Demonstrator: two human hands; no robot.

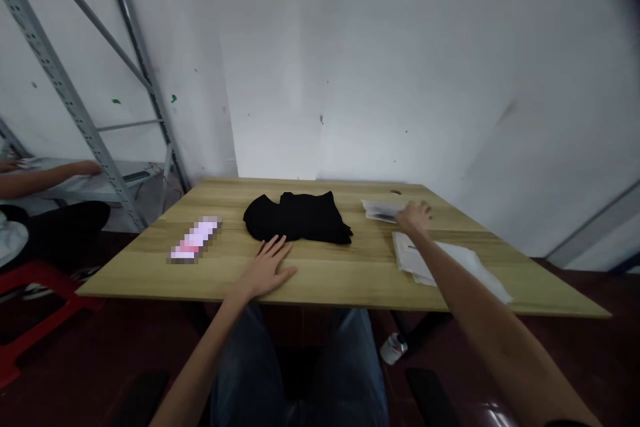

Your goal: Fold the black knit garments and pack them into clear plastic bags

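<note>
My left hand (266,271) lies flat on the table (330,283), fingers spread. Its fingertips reach the near edge of a folded black garment (300,217); whether they press on it I cannot tell. On the right, my right hand (416,217) is stretched far forward and slightly blurred, its fingers apart. Beside its thumb side is a small stack of white, see-through packets (381,209); contact with them is unclear. Below the right forearm, and partly hidden by it, are larger white plastic bags (470,261).
A phone-like item with a blurred-out screen (196,238) lies on the table's left. A metal shelf frame (75,103) stands at left, with another person's arm (50,178) and a red stool (45,287). A can (393,348) is on the floor. A white wall (375,67) stands behind.
</note>
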